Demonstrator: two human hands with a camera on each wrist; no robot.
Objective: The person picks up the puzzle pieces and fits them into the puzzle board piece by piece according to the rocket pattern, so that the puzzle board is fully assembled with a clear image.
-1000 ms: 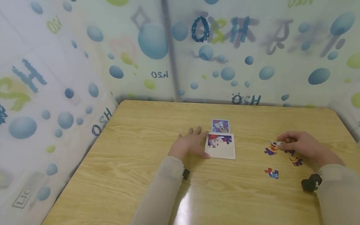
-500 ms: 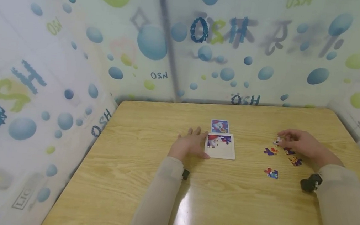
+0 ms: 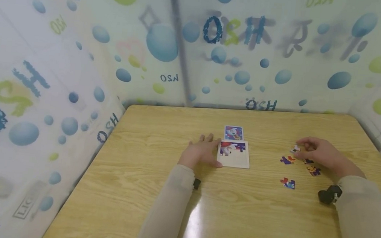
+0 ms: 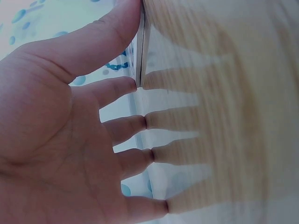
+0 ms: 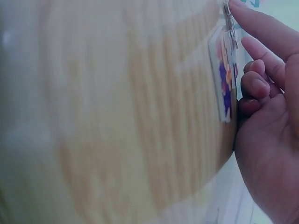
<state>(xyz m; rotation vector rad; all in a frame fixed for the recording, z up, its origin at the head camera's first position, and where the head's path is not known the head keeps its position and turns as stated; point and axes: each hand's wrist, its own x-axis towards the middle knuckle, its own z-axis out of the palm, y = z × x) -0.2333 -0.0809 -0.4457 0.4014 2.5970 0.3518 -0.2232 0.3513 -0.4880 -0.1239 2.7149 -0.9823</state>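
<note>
My left hand [image 3: 202,152] rests on the table with straight, spread fingers. Its thumb and index fingertip touch the left edge of a white puzzle board [image 3: 236,160], seen edge-on as a thin board [image 4: 141,51] in the left wrist view. Some joined pieces fill the board's upper part. On the right, my right hand [image 3: 322,151] pinches a mostly white puzzle piece [image 3: 295,148] between thumb and index finger, low over the table. Close beneath it lie a purple-orange piece [image 3: 287,160], a dark piece [image 3: 307,161] partly covered by the hand, and a yellow-purple piece [image 3: 313,170].
A small picture card [image 3: 233,133] touches or nearly touches the board's far edge. Nearer me lies a red-blue piece [image 3: 288,183]. The wooden table [image 3: 236,213] meets a patterned wall [image 3: 214,75] at the back and on the left.
My right hand has lifted the white piece slightly away from the purple-orange one, which it partly overlapped before. The left hand and board have stayed in place.
</note>
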